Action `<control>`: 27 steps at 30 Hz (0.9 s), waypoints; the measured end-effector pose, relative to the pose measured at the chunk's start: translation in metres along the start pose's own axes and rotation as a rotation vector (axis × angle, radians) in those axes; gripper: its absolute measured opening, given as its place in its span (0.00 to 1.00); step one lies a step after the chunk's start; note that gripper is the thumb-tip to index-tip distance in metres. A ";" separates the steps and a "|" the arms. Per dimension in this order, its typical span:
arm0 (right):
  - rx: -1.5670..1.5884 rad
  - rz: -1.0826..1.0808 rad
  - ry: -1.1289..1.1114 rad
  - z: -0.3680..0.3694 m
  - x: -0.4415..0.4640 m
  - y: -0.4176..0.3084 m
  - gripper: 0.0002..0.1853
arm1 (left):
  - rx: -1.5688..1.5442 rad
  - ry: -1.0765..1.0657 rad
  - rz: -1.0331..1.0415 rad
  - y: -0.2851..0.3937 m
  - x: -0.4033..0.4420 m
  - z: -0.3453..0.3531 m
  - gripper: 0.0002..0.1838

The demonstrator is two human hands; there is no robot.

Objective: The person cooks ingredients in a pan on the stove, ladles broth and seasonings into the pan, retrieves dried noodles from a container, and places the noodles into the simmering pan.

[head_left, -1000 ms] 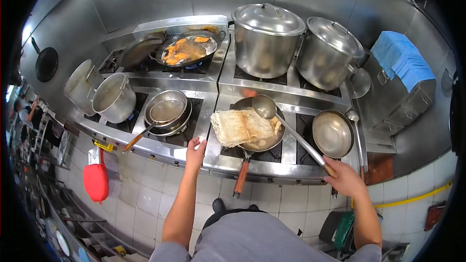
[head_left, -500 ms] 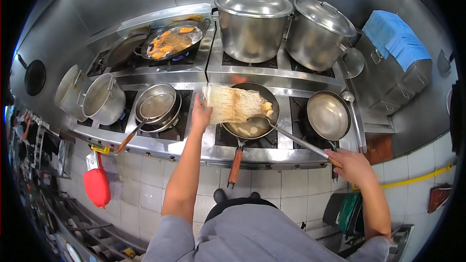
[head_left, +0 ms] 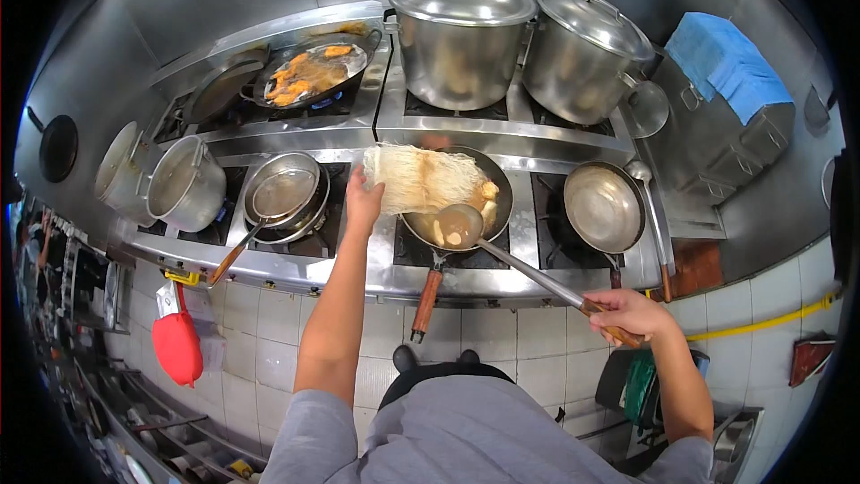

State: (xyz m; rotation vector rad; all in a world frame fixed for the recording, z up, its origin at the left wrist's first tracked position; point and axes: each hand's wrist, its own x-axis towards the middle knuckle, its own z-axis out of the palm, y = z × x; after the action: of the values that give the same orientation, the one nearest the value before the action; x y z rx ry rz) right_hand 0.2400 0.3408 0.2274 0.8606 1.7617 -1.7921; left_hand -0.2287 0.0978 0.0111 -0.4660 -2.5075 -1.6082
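My left hand (head_left: 363, 202) grips the left end of a flat sheet of thin pale dried noodles (head_left: 419, 177), which extends over the frying pan (head_left: 503, 181). Some chunks of pale food lie in the pan at the noodles' right edge. A wooden handle on the pan points toward me. My right hand (head_left: 627, 315) is closed around the wooden grip of a long ladle (head_left: 537, 275). The ladle's bowl faces up inside the pan, below the noodles, with brownish liquid and a few pale pieces in it. The noodles hide much of the pan's left side.
A second pan (head_left: 605, 208) sits right of mine, beside another ladle (head_left: 652, 215). Strainers (head_left: 282, 188) rest on a pot to the left, near two tall pots. Behind stand two lidded stockpots (head_left: 461, 45) and a wok (head_left: 345, 81) of frying orange pieces above a blue flame.
The ladle's bowl has shifted left and turned to face up with liquid in it. My right hand has lowered slightly and moved left. The noodles are still in my left hand.
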 end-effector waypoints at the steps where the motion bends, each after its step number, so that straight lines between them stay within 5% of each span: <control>1: 0.068 0.000 0.014 0.002 -0.008 -0.002 0.29 | -0.081 -0.043 -0.054 -0.004 0.000 -0.001 0.38; 10: -0.084 -0.037 0.128 0.003 -0.043 -0.019 0.31 | -0.381 -0.215 -0.352 0.029 -0.065 -0.030 0.31; 21: -0.443 -0.103 0.279 0.028 -0.004 -0.057 0.32 | -0.474 -0.111 -0.566 0.001 -0.105 -0.092 0.28; 27: -0.993 -0.442 0.467 0.043 0.022 -0.069 0.35 | -0.461 -0.114 -0.539 0.004 -0.101 -0.095 0.29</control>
State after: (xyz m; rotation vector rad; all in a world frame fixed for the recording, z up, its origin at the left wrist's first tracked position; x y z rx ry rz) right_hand 0.1711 0.3040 0.2581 0.4771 2.8893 -0.6724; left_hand -0.1374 -0.0057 0.0281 0.1066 -2.4636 -2.4383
